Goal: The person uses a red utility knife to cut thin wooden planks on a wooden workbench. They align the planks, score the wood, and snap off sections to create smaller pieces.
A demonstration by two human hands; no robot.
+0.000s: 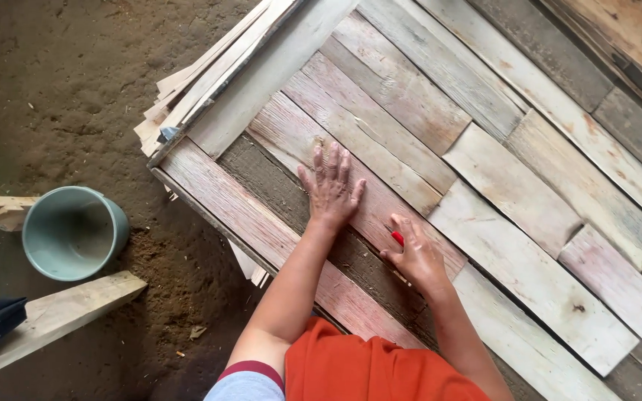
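My left hand (330,187) lies flat, fingers spread, on a pale reddish plank (302,130) of a wooden panel made of many weathered boards laid side by side. My right hand (415,256) rests on the same panel a little nearer to me, its fingers closed around a small red object (397,238), of which only the tip shows. A dark grey plank (276,180) runs just left of the reddish one, under my left wrist.
A grey-green bucket (73,232) stands on the dirt floor at the left. A loose wooden beam (61,312) lies near it. A stack of thin boards (187,89) sticks out from under the panel's far left corner. More planks (559,171) stretch to the right.
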